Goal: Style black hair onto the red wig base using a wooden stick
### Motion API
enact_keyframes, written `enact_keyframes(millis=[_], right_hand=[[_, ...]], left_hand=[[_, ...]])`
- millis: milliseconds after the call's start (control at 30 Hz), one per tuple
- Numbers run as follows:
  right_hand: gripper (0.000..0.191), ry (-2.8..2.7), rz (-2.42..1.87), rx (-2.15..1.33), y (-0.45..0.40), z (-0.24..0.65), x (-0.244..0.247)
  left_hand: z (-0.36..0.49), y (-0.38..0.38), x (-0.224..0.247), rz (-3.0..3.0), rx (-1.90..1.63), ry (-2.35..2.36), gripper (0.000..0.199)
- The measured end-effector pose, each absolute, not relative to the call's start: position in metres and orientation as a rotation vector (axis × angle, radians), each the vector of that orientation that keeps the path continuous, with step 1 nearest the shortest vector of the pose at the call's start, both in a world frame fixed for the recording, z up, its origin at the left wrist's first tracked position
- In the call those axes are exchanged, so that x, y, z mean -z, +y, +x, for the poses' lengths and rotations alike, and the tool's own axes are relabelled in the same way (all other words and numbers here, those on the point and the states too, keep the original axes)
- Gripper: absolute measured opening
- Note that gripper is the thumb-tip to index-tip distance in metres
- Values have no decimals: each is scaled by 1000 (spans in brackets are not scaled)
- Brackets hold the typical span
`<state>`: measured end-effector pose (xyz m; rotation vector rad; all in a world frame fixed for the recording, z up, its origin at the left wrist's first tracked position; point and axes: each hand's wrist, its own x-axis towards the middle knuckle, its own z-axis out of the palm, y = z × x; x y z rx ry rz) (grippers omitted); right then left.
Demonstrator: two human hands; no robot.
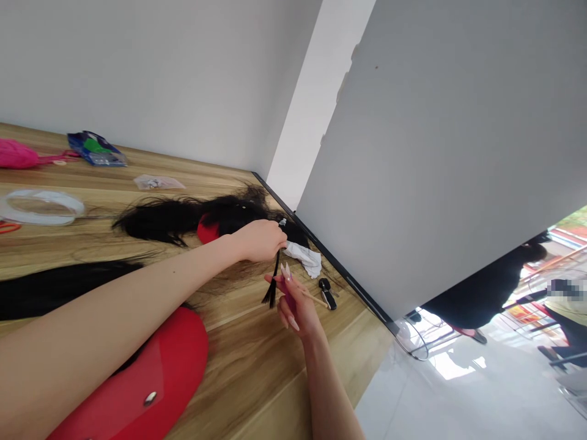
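Note:
My left hand [263, 239] is closed, pinching the top of a thin black hair strand [275, 280] that hangs down with a loose, fanned end. Just below it, my right hand [297, 308] is closed around a slim purple-pink item [288, 293], partly hidden by the fingers. A thin pale stick [315, 298] pokes out on its right side. The right fingertips are close to the strand; whether they touch it I cannot tell. Behind my left hand lies a long bundle of black hair [160, 221] with a red piece [208, 231] under it. Crumpled white tissue [306, 258] lies beside the hand.
A black key fob [327, 293] lies right of my hands. Under my left arm are a red pad [183, 360] with metal studs and more black hair [68, 281]. Farther left are a white ring-shaped roll [43, 206], a clear bag [158, 182] and a blue packet [96, 148]. People sit at far right.

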<state>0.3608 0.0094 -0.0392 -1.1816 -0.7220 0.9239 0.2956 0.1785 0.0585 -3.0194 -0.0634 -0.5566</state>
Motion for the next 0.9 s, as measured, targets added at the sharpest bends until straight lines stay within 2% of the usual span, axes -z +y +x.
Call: enact_keyframes(millis=[900], right_hand=[[38, -703, -1122, -994, 15, 365, 53]], left_hand=[[295, 178, -65, -2853, 776, -202, 33]])
